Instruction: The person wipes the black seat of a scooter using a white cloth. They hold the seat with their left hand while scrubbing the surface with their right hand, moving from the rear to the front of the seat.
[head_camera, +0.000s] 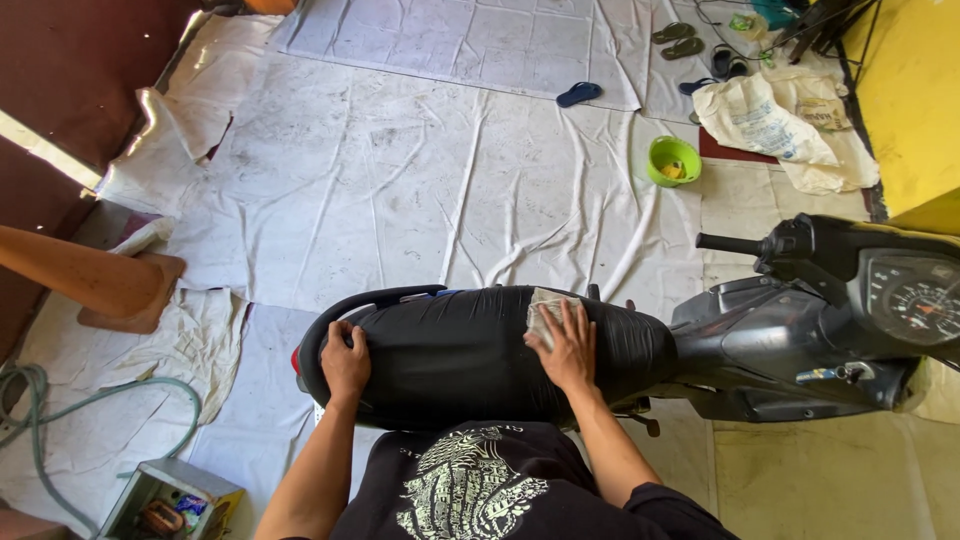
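The cloth (545, 312) lies on the seat (470, 345) under the flat, open right hand (568, 345); the left hand (345, 362) rests loosely curled near the rail (340, 305). Hard pressing could rock the scooter (780, 330), and the cloth might slip off.

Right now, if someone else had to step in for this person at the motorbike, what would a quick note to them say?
Left hand: flat on the rear of the black seat, by the grab rail, holding nothing.
Right hand: pressing a pale cloth onto the seat's middle.
Motorbike stands on white sheeting; green bowl sits on the floor beyond it.
Done: cloth is on the seat; how much is wiped cannot be told.
Left: apparently the seat's remaining surface.
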